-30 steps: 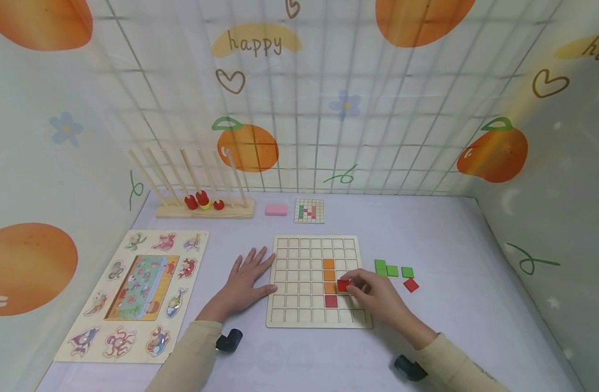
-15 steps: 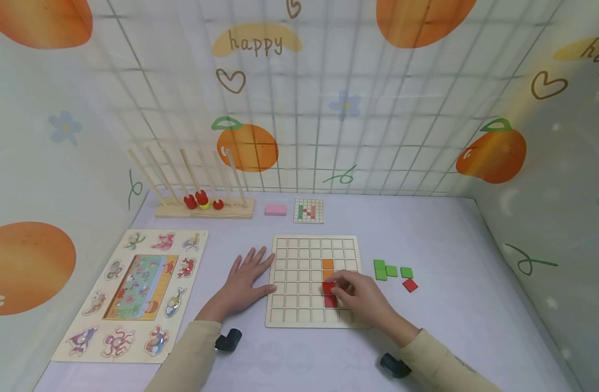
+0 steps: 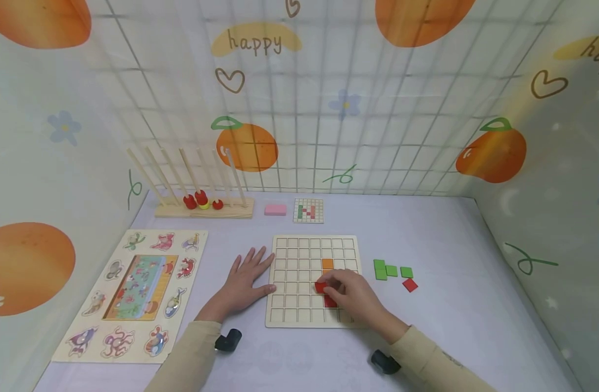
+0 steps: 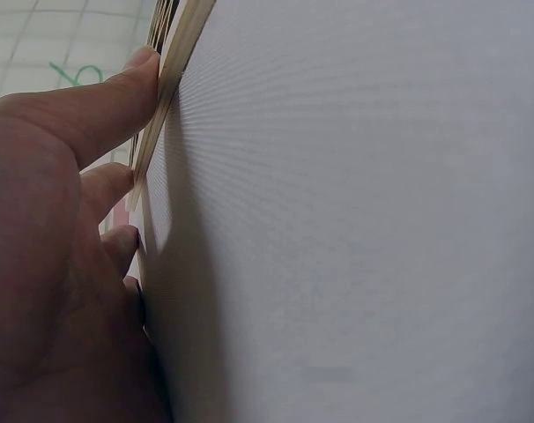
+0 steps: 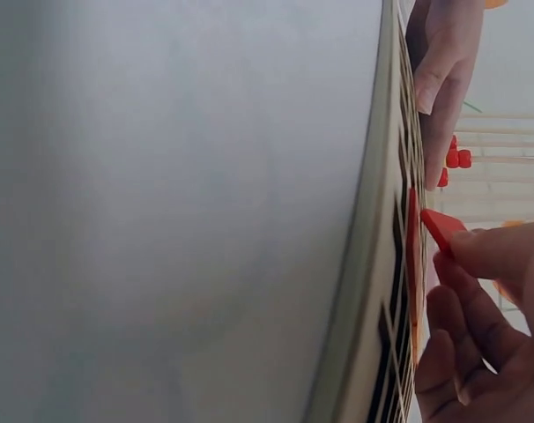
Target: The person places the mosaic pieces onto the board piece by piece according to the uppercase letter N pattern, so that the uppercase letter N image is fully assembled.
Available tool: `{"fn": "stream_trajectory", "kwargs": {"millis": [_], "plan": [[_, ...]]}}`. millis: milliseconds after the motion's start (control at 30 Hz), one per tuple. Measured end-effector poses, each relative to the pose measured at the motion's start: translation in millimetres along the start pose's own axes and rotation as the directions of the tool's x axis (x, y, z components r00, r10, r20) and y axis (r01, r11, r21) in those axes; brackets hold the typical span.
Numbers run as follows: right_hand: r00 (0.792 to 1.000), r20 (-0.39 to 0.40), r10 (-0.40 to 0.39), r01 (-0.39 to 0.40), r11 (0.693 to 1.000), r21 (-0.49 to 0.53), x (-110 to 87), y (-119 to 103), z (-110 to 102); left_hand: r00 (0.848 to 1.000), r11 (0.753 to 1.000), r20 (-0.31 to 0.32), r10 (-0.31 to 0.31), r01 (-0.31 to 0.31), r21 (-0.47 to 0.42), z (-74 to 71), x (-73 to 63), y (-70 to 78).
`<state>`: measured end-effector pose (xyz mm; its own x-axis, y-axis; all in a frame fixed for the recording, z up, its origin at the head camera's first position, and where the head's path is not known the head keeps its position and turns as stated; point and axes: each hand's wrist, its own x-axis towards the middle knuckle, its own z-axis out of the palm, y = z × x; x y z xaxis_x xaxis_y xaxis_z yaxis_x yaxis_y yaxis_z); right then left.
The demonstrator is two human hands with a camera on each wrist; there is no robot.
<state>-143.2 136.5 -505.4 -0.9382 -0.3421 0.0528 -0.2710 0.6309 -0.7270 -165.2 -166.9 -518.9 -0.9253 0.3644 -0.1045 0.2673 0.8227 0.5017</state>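
Note:
My right hand [image 3: 353,294] pinches a red square tile [image 5: 442,229] between thumb and fingers, tilted just over the wooden grid board [image 3: 294,310]. In the head view that tile overlaps cells left of the column of laid tiles. An orange tile [image 3: 327,264] shows at the top of this column and another red tile [image 3: 330,301] at its bottom; my right hand hides part of what lies between. My left hand [image 3: 243,283] is spread flat on the table, its thumb and fingertips at the board's left edge, as the left wrist view also shows.
Several green tiles [image 3: 380,270] and a loose red tile [image 3: 410,285] lie right of the board. Behind it are a small pattern card [image 3: 316,218] and a pink block [image 3: 275,210]. A bead rack [image 3: 231,211] and an animal puzzle board [image 3: 147,247] occupy the left.
My right hand has carried the red tile leftward, from right of the column, across it, to its left side. The left hand has stayed in place.

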Motion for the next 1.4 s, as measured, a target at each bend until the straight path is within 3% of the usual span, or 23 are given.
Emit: {"fn": "stream_trajectory", "kwargs": {"millis": [333, 733, 1067, 1400], "plan": [[0.998, -0.003, -0.067, 0.067, 0.997, -0.04, 4.1, 1, 7, 1.0, 1.0, 0.0, -0.005, 0.005, 0.004, -1.2, -0.7, 0.9], [0.998, 0.011, -0.064, 0.064, 0.996, -0.066, 7.0, -2, 12, 1.0, 1.0, -0.003, -0.003, 0.003, 0.007, 0.7, 0.4, -2.3], [0.993, -0.028, -0.113, 0.106, 0.976, -0.188, 8.3, 0, 16, 1.0, 1.0, -0.004, -0.001, 0.001, 0.012, 2.0, 1.5, -3.3], [0.994, -0.012, -0.111, 0.105, 0.961, -0.255, 6.7, -3, 15, 1.0, 1.0, -0.009, -0.002, 0.002, 0.003, 3.3, 1.9, -4.2]]}}
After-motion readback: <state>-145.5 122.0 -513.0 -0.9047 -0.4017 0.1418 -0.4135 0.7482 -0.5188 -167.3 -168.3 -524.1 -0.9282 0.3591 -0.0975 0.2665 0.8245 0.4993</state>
